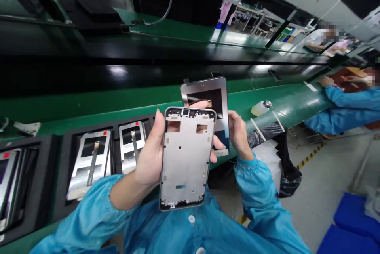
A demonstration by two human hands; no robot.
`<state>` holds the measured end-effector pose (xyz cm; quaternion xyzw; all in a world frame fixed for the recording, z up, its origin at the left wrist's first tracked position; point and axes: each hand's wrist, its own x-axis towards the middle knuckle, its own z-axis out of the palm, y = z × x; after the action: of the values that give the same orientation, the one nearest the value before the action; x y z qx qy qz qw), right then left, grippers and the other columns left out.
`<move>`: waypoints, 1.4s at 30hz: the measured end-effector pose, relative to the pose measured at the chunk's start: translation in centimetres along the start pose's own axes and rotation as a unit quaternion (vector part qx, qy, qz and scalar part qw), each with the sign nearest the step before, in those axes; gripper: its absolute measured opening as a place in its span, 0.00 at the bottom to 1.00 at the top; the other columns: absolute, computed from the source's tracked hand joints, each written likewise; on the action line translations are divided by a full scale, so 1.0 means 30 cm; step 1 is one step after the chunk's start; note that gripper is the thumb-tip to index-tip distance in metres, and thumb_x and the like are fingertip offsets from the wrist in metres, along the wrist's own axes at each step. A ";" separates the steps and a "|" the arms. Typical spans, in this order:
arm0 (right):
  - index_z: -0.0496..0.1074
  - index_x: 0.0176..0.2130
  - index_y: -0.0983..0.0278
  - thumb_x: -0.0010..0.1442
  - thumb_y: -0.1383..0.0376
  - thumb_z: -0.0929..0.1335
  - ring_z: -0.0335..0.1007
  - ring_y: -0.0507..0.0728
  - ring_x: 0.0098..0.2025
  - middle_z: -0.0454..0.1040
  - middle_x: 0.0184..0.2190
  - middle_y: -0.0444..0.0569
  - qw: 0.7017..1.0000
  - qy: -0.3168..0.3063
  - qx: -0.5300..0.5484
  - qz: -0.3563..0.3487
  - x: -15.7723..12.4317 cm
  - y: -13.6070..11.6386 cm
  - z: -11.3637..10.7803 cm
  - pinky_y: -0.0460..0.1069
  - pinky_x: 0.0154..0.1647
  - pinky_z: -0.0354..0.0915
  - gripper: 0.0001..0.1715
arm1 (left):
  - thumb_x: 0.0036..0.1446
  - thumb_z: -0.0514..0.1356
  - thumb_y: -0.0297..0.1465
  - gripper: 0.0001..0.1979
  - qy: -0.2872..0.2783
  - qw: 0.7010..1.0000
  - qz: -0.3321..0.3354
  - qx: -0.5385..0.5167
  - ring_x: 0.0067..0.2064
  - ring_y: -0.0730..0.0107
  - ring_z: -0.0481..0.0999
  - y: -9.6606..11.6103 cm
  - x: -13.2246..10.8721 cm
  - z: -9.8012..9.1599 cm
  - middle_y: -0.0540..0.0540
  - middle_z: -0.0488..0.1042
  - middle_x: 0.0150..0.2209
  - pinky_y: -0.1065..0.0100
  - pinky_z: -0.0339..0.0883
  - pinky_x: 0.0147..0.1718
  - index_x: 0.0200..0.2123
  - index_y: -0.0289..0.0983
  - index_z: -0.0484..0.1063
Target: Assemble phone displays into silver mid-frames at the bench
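My left hand (pixel 151 155) is wrapped round a phone frame (pixel 187 159), a flat grey metal plate with a dark rim and small cut-outs, held tilted in front of my chest. Its fingers come out past the frame's right edge. Just behind it, my right hand (pixel 238 135) grips the right edge of a phone screen (pixel 204 83), whose silver back carries a dark window and a small connector. The frame overlaps the lower left of the screen; whether they touch I cannot tell. The right fingertips are partly hidden behind the screen.
Black foam trays (pixel 62 167) with phone screens (pixel 89 163) lie on the green bench (pixel 157 101) at left. A clear bottle (pixel 261 108) stands at right, near a black bag (pixel 286 167) at the bench edge. A co-worker's blue sleeve (pixel 350 103) is further right. Blue bins (pixel 353 222) sit on the floor.
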<state>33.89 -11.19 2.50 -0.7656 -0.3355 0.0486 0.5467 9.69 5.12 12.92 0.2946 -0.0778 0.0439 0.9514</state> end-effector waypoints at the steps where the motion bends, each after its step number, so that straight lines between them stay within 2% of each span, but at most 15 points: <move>1: 0.78 0.50 0.57 0.75 0.24 0.53 0.82 0.63 0.43 0.81 0.40 0.52 0.991 -0.090 0.098 -0.015 -0.044 -0.069 0.016 0.58 0.51 0.82 0.49 | 0.75 0.58 0.65 0.50 -0.005 1.000 0.002 -0.001 0.45 0.55 0.90 -0.005 0.000 0.000 0.35 0.89 0.51 0.61 0.84 0.44 0.85 0.42 0.53; 3: 0.80 0.42 0.57 0.75 0.25 0.60 0.79 0.62 0.35 0.76 0.29 0.47 0.948 -0.239 0.208 -0.019 -0.112 -0.189 0.042 0.57 0.45 0.83 0.44 | 0.75 0.58 0.64 0.48 0.001 1.000 0.017 0.004 0.44 0.55 0.90 -0.013 0.002 0.000 0.36 0.89 0.50 0.60 0.84 0.44 0.84 0.41 0.57; 5: 0.78 0.34 0.58 0.76 0.30 0.66 0.77 0.60 0.33 0.72 0.24 0.45 0.928 -0.296 0.225 -0.010 -0.151 -0.264 0.066 0.57 0.44 0.83 0.39 | 0.75 0.59 0.63 0.45 0.013 0.999 0.046 0.013 0.43 0.55 0.91 -0.015 0.003 0.002 0.39 0.90 0.48 0.60 0.84 0.43 0.82 0.42 0.61; 7: 0.80 0.33 0.58 0.74 0.32 0.71 0.77 0.60 0.34 0.73 0.25 0.45 0.932 -0.274 0.235 0.003 -0.174 -0.280 0.086 0.57 0.45 0.83 0.36 | 0.74 0.61 0.63 0.45 0.024 0.996 0.081 0.022 0.42 0.54 0.91 -0.008 0.002 0.009 0.41 0.90 0.48 0.59 0.84 0.43 0.81 0.43 0.64; 11: 0.84 0.50 0.54 0.69 0.37 0.77 0.80 0.62 0.34 0.78 0.31 0.45 0.933 -0.188 0.302 0.062 -0.219 -0.202 0.099 0.57 0.42 0.83 0.27 | 0.73 0.61 0.64 0.46 0.031 0.992 0.119 0.027 0.43 0.54 0.89 0.014 -0.010 0.027 0.36 0.89 0.51 0.59 0.84 0.42 0.80 0.41 0.65; 13: 0.83 0.55 0.51 0.71 0.39 0.76 0.83 0.63 0.37 0.82 0.37 0.47 0.928 -0.157 0.328 0.081 -0.243 -0.163 0.095 0.60 0.46 0.84 0.26 | 0.72 0.62 0.65 0.47 0.034 0.992 0.122 0.021 0.42 0.54 0.88 0.019 -0.014 0.034 0.34 0.89 0.53 0.58 0.83 0.42 0.79 0.40 0.67; 15: 0.82 0.57 0.50 0.72 0.35 0.73 0.85 0.66 0.41 0.83 0.40 0.49 0.924 -0.143 0.345 0.080 -0.261 -0.144 0.093 0.63 0.51 0.85 0.29 | 0.70 0.62 0.67 0.48 0.043 0.991 0.123 0.027 0.41 0.54 0.88 0.018 -0.018 0.041 0.34 0.89 0.52 0.57 0.83 0.41 0.79 0.41 0.69; 19: 0.80 0.61 0.51 0.73 0.27 0.63 0.85 0.69 0.43 0.82 0.39 0.54 0.928 -0.151 0.339 0.040 -0.278 -0.142 0.097 0.63 0.53 0.85 0.40 | 0.70 0.58 0.70 0.48 0.059 0.988 0.127 0.065 0.39 0.53 0.87 0.012 -0.031 0.056 0.34 0.89 0.51 0.57 0.82 0.36 0.78 0.43 0.69; 23: 0.78 0.66 0.49 0.78 0.32 0.59 0.85 0.68 0.43 0.84 0.43 0.54 0.927 -0.133 0.349 0.010 -0.278 -0.146 0.081 0.62 0.48 0.85 0.38 | 0.70 0.57 0.70 0.49 0.065 0.988 0.125 0.070 0.40 0.52 0.88 0.015 -0.045 0.073 0.35 0.89 0.51 0.56 0.83 0.37 0.78 0.43 0.69; 25: 0.80 0.65 0.50 0.78 0.31 0.57 0.85 0.70 0.47 0.85 0.48 0.56 0.931 -0.147 0.333 0.004 -0.273 -0.163 0.067 0.62 0.47 0.85 0.41 | 0.71 0.55 0.70 0.49 0.093 0.984 0.137 0.071 0.40 0.50 0.88 0.025 -0.041 0.079 0.35 0.88 0.51 0.53 0.84 0.38 0.80 0.44 0.67; 27: 0.82 0.62 0.52 0.75 0.28 0.57 0.85 0.71 0.49 0.85 0.51 0.58 0.930 -0.186 0.317 0.003 -0.266 -0.192 0.055 0.63 0.49 0.85 0.46 | 0.75 0.49 0.68 0.45 0.158 0.968 0.183 0.067 0.42 0.50 0.89 0.044 -0.028 0.078 0.37 0.88 0.56 0.52 0.85 0.38 0.80 0.46 0.65; 29: 0.83 0.62 0.53 0.73 0.26 0.60 0.85 0.70 0.47 0.85 0.54 0.58 0.923 -0.217 0.318 0.002 -0.258 -0.222 0.048 0.63 0.49 0.86 0.46 | 0.80 0.43 0.63 0.39 0.233 0.941 0.239 0.054 0.45 0.51 0.90 0.070 -0.009 0.069 0.40 0.86 0.62 0.53 0.86 0.40 0.79 0.48 0.66; 31: 0.82 0.65 0.53 0.72 0.29 0.67 0.85 0.68 0.47 0.84 0.57 0.58 0.919 -0.224 0.323 0.001 -0.252 -0.243 0.042 0.62 0.50 0.86 0.42 | 0.82 0.41 0.58 0.37 0.277 0.920 0.272 0.047 0.50 0.50 0.90 0.097 0.006 0.055 0.40 0.85 0.65 0.54 0.87 0.44 0.79 0.46 0.66; 35: 0.80 0.66 0.53 0.69 0.37 0.78 0.86 0.67 0.47 0.83 0.57 0.57 0.933 -0.214 0.287 -0.034 -0.238 -0.244 0.026 0.62 0.50 0.87 0.37 | 0.82 0.44 0.59 0.37 0.296 0.908 0.288 0.067 0.59 0.43 0.89 0.127 0.015 0.032 0.38 0.84 0.66 0.51 0.87 0.50 0.80 0.46 0.65; 42: 0.82 0.68 0.51 0.68 0.45 0.82 0.84 0.70 0.57 0.77 0.66 0.58 0.957 -0.175 0.174 -0.152 -0.194 -0.283 -0.046 0.66 0.55 0.86 0.35 | 0.82 0.43 0.58 0.36 0.308 0.901 0.296 0.073 0.62 0.41 0.87 0.129 0.013 0.036 0.40 0.84 0.64 0.50 0.86 0.51 0.79 0.48 0.67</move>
<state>26.11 -14.11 8.73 -0.5779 -0.5251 0.1555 0.6051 9.43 7.69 16.02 0.2982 0.1388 0.4175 0.8471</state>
